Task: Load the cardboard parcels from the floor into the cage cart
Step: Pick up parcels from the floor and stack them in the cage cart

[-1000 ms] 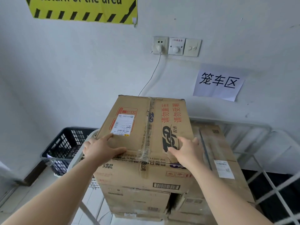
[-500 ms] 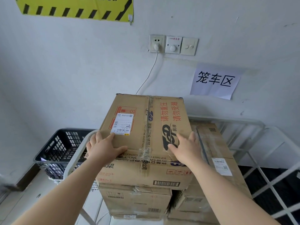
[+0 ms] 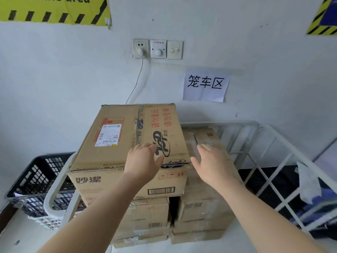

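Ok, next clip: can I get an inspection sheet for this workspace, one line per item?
Surface: pale floor at lower left; the cart bed is hidden by boxes.
Job's things: white cage cart against the wall; top parcel sits on smaller parcels; right parcel beside it, lower.
Clutter: black crate left of the cart; white scrap on the right mesh.
Grippers: left hand open over the top parcel; right hand open over the right parcel; contact unclear.
Cables: white cable drops from the wall socket behind the parcels.
Surroundings: paper sign; yellow hazard banner.
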The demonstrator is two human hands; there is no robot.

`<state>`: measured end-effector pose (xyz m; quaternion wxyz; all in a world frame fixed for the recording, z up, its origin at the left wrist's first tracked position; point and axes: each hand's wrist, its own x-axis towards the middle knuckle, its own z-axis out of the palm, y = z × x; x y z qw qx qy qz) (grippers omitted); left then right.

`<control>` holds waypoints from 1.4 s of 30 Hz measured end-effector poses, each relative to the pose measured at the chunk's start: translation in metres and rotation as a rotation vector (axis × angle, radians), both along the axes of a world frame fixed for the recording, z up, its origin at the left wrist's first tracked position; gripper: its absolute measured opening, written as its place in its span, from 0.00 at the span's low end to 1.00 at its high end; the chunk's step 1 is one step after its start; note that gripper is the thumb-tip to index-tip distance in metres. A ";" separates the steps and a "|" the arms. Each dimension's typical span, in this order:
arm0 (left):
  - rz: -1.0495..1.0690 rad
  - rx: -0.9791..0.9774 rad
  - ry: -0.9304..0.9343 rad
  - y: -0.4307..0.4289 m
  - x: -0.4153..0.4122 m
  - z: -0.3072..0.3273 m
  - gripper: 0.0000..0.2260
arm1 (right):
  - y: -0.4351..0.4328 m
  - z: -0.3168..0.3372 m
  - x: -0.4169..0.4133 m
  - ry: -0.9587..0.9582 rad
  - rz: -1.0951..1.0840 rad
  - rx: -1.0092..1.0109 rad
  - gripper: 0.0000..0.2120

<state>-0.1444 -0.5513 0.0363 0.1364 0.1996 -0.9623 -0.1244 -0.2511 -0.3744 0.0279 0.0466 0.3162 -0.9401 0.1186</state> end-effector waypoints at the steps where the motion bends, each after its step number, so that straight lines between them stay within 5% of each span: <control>1: -0.047 -0.012 0.007 0.012 -0.004 0.001 0.19 | 0.013 0.004 0.004 0.021 -0.019 -0.002 0.22; 9: -0.485 -0.007 0.024 0.114 -0.021 0.001 0.19 | 0.126 0.017 0.069 0.079 -0.357 0.008 0.21; 18: -1.051 -0.031 -0.032 0.226 0.039 -0.020 0.21 | 0.215 -0.005 0.236 -0.041 -0.904 -0.039 0.22; 32: -1.796 -0.183 -0.174 0.417 0.253 -0.065 0.22 | 0.304 -0.058 0.552 -0.187 -1.743 -0.105 0.22; 42: -2.040 -0.270 -0.068 0.563 0.440 -0.093 0.22 | 0.381 -0.074 0.765 -0.226 -2.103 -0.156 0.23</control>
